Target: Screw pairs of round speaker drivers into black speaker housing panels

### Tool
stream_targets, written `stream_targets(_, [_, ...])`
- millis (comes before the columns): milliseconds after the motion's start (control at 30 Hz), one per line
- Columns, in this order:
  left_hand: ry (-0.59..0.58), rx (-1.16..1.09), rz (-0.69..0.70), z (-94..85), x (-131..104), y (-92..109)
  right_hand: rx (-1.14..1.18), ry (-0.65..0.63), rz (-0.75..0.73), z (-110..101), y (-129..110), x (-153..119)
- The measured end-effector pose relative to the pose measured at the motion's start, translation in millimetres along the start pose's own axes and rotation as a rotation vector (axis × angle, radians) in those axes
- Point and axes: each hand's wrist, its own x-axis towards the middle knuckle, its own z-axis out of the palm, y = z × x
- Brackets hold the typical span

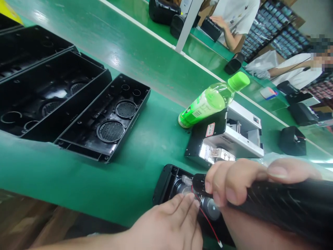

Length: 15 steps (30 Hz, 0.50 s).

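A black electric screwdriver (288,205) is gripped in my right hand (234,180), its front end tilted down over a black speaker housing (166,178). Inside the housing sit round silver speaker drivers (211,208), and a red wire (208,219) with a small white plug trails across them. My left hand (171,222) reaches in with its fingers pressed together at the upper driver, close to the screwdriver's front end. What those fingertips hold, if anything, is hidden. The screwdriver's tip cannot be seen clearly.
Several open black housings with round grilles, one a nearer panel (88,121), lie on the green table (145,135). A green-capped bottle (205,104) leans beside a black and silver machine (241,135) just beyond my hands. Co-workers (234,21) sit across a white divider post (187,26).
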Motion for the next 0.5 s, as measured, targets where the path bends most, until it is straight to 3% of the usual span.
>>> stream_targets(300, [-0.015,-0.014,-0.005,-3.2,1.3,1.3,0.000,-0.054,0.126,2.3,-1.9,19.3])
stream_targets(500, [-0.024,-0.023,0.004,-3.9,1.6,-0.1,0.042,-0.031,0.129,0.4,2.8,5.3])
